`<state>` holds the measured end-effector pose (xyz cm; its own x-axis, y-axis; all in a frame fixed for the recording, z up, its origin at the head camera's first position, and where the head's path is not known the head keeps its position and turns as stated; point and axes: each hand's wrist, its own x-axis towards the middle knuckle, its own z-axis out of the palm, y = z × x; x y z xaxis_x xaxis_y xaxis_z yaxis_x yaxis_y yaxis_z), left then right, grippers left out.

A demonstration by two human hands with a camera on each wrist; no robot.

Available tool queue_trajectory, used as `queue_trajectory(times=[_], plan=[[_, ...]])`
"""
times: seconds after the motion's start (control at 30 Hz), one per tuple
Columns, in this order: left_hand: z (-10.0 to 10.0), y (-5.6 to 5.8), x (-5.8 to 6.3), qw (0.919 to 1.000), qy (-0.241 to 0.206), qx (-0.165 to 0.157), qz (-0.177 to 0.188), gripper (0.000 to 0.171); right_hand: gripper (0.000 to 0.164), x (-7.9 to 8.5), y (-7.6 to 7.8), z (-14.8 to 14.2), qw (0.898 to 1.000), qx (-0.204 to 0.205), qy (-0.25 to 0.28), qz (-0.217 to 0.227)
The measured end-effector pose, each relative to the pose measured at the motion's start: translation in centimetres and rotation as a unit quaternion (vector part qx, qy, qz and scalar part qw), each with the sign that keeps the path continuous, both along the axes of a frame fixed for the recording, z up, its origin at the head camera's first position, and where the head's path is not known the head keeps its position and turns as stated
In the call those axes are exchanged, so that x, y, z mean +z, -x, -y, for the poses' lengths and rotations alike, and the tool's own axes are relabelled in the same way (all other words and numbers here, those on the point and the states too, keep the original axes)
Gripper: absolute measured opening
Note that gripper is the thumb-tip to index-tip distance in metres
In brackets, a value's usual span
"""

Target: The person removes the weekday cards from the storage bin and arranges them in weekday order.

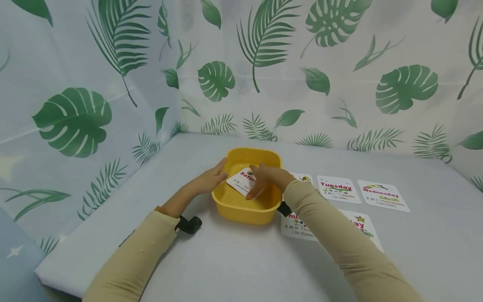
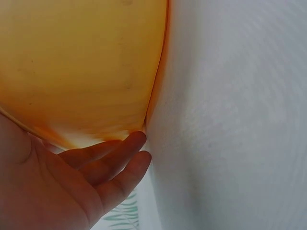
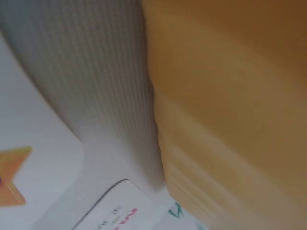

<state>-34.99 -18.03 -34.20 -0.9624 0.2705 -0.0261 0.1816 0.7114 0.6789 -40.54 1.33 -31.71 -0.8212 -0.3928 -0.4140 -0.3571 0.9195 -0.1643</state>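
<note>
A yellow plastic bin (image 1: 245,215) stands on the table in the head view. My right hand (image 1: 266,178) reaches into it and grips the right side of a white "Saturday" card (image 1: 241,181), thumb and fingers at its edge. The card is tilted inside the bin, its right part hidden by the hand. My left hand (image 1: 209,179) rests along the bin's left side, its fingers lightly bent against the outer wall, as the left wrist view shows. The right wrist view holds only the bin's outer wall (image 3: 230,120) and cards beside it; the right hand is out of that view.
Right of the bin lie a "Tuesday" card (image 1: 338,189), a "Wednesday" card (image 1: 383,196), a partly covered "Thursday" card (image 1: 298,228) and others behind the right sleeve (image 1: 339,239). A leaf-print cloth (image 1: 271,105) stands behind the pale table (image 1: 234,260).
</note>
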Motion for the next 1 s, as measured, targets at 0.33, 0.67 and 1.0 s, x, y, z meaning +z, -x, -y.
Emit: queue_trajectory(times=[0.33, 0.67, 1.0], plan=[[0.10, 0.33, -0.49, 0.9999, -0.004, -0.011, -0.005, 0.060, 0.115, -0.43, 0.17, 0.09, 1.000, -0.001, 0.020, 0.006], [0.21, 0.35, -0.57, 0.9998, -0.010, -0.014, -0.007, 0.060, 0.106, -0.58, 0.73, -0.03, 0.994, 0.013, 0.103, 0.045], [0.14, 0.33, -0.28, 0.9997, -0.014, -0.017, -0.007, 0.059, 0.104, -0.03, 0.48, -0.03, 0.999, -0.013, 0.045, 0.006]])
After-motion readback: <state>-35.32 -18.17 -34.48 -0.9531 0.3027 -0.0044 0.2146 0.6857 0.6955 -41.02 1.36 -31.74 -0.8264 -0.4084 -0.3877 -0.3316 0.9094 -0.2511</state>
